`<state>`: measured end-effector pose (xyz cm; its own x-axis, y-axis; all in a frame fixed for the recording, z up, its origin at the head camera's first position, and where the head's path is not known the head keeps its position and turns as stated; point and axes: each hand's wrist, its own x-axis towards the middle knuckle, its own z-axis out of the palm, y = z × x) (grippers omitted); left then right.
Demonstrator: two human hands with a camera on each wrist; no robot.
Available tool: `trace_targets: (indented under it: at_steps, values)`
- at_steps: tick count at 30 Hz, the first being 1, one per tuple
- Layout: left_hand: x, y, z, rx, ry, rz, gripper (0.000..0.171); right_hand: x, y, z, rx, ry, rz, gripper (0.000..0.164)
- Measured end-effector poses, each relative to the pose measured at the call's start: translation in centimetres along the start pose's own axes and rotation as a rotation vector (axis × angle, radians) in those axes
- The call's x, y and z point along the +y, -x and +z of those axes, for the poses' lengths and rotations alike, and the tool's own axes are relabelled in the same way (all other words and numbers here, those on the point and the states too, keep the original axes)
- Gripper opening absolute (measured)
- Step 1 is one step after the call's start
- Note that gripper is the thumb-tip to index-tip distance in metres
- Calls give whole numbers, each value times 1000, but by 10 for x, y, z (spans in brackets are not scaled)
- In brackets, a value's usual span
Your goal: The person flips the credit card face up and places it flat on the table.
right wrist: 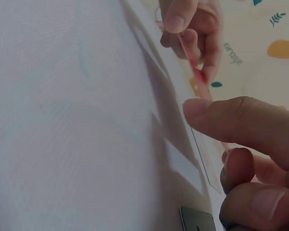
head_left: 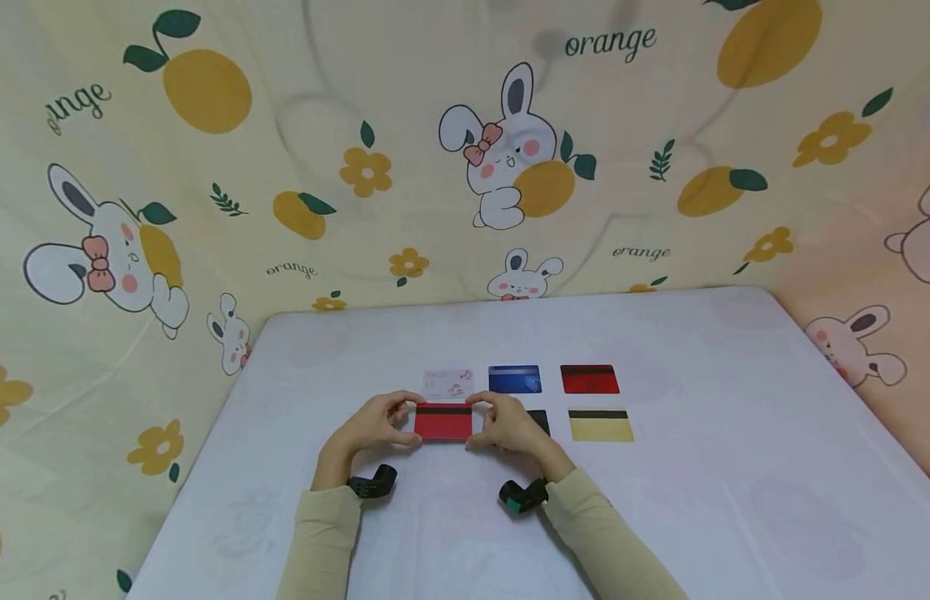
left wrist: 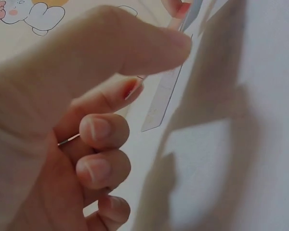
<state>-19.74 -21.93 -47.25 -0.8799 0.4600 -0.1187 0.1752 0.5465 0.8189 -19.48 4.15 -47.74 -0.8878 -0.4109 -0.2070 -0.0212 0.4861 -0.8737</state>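
Observation:
A red card [head_left: 443,422] with a black stripe along its top is held by both hands above the white table, casting a shadow there. My left hand [head_left: 371,423] pinches its left edge between thumb and forefinger; the other fingers are loosely curled. At the right edge my right hand [head_left: 512,425] does the same with thumb and forefinger. Just behind the red card lies a pale card with pink print [head_left: 447,383]. A black card [head_left: 540,421] is partly hidden behind my right hand. In the right wrist view the red card [right wrist: 195,70] is seen nearly edge-on.
Farther back lie a blue card [head_left: 514,379] and a dark red card [head_left: 589,379], with a gold card [head_left: 601,425] in front of the latter. Each wrist wears a small black camera. A printed cloth [head_left: 435,208] with rabbits and oranges hangs behind the table [head_left: 697,500].

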Motion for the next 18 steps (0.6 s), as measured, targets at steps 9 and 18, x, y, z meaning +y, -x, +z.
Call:
trace_targets:
  at_steps: [9,18]
  values:
    - [0,1,-2,17,20,42,53,5,-3,-3,-12,-17,-84,61]
    - [-1,0,-1,34,39,32,54,10,-7,-9,-1,29,-219,58]
